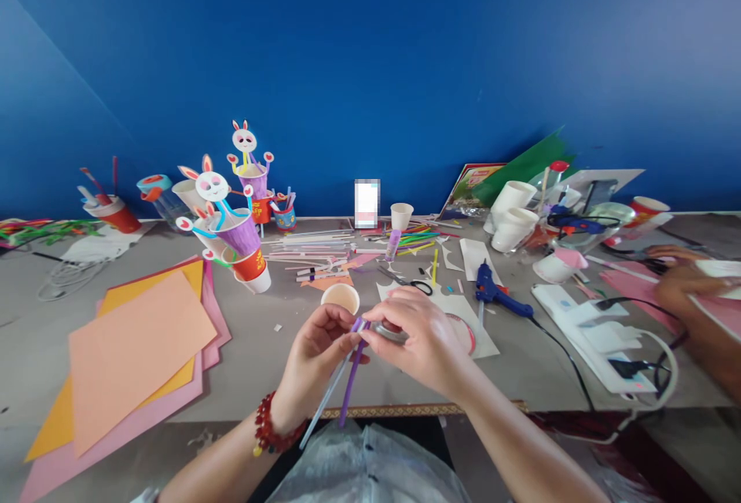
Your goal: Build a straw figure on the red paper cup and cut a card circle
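Just over the table's front edge, my left hand (318, 349) is closed, pinching a purple straw (352, 383) and a pale, whitish straw (329, 395) side by side. The lower ends of both hang down toward my lap. My right hand (408, 333) is closed with its fingertips on the upper ends of the same straws, touching the left fingers. A greyish rounded thing (387, 332) shows under the right fingers; its kind is unclear. Right behind the left hand stands a paper cup (340, 298), opening up. Partly hidden by the right hand lies a round, red-rimmed thing (465, 333).
Black-handled scissors (420, 285) and cut white paper lie beyond my hands. A blue glue gun (498, 295) and a corded power strip (587, 333) are right. Coloured paper (139, 356) and bunny-topped cups (240, 244) stand left. Another person's hand (688, 287) is far right.
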Motion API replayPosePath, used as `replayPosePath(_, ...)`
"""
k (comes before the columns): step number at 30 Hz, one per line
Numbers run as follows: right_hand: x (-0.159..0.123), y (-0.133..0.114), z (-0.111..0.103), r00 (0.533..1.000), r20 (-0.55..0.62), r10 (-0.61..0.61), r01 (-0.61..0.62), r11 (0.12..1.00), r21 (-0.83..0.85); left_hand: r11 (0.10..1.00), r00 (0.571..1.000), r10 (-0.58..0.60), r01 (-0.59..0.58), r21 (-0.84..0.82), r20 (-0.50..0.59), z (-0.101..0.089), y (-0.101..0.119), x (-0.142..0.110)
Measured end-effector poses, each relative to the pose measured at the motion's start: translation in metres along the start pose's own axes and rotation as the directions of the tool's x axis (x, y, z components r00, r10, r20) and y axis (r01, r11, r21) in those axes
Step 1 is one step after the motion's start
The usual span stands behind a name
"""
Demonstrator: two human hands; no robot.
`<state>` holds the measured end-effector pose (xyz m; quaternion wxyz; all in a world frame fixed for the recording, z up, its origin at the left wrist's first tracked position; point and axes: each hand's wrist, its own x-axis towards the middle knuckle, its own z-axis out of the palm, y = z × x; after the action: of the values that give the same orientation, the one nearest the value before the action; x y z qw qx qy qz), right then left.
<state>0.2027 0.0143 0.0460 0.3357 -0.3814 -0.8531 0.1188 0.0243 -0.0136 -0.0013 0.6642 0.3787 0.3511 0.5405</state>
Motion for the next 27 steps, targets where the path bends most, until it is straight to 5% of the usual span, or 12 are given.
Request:
replayPosePath(16,-0.017,0.012,-0.003,0.99,0.084,0.116,-0.132,0.967,0.22,0.997,1.0,-0.014,0.016,-0.073,0.027,-0.003,0.007,0.001)
replayPosePath(27,-0.018,0.002,-0.002,0.986,0.075,0.148,-0.163,0.953,0.257,0.987,0.992,0.104,-0.111,0.119,0.067,0.0,0.005,-0.002)
